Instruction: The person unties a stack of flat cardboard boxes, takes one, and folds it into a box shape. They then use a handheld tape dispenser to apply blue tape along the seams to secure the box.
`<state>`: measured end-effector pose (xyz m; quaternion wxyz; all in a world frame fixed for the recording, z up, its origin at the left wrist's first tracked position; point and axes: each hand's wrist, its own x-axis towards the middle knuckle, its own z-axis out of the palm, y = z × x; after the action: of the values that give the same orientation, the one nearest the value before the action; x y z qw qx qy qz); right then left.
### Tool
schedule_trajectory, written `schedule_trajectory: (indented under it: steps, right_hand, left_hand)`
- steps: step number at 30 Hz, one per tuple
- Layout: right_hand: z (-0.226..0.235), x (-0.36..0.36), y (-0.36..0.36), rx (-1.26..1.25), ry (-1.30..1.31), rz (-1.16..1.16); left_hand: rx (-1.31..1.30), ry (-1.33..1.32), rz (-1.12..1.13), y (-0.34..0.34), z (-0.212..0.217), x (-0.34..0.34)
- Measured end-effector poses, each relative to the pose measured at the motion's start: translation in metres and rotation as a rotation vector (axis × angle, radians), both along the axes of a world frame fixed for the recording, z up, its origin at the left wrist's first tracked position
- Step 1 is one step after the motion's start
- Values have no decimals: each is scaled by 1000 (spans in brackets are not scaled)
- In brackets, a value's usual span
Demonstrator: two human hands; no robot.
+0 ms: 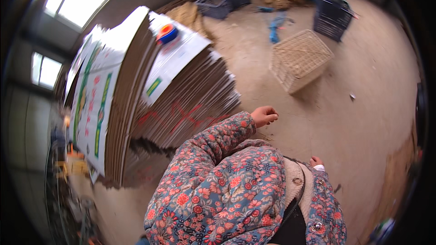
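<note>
Flower-patterned quilted jacket (218, 190) beside bulky stacks of flattened white-and-brown cardboard boxes (195, 95).
The stacks are just left of the left hand (264, 116), a round orange-and-blue roll (167, 34) on top. That hand is half-open, fingers loosely curled, nothing visible in it; the right hand (315, 160) shows too little to tell its grip. Farther out, a beige lattice crate (302, 61) and a dark basket (333, 17) sit on the pale floor (368, 127).
</note>
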<state>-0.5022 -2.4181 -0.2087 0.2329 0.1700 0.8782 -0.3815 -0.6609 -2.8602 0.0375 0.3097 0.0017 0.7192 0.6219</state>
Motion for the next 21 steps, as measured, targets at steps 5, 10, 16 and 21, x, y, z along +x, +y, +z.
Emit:
schedule_trajectory:
  steps: [5,10,16,21]
  right_hand:
    - [54,-95,-110,-84,32,482]
    - [88,-173,-204,-222,-23,659]
    - [118,-254,-317,-399,-57,771]
    - [152,-365,-450,-438,203,1008]
  left_hand:
    - [14,31,270,-87,30,24]
    - [27,78,562,-157,44,47]
    - [15,381,838,-237,75,67]
    - [-73,615,1119,-287,132,112]
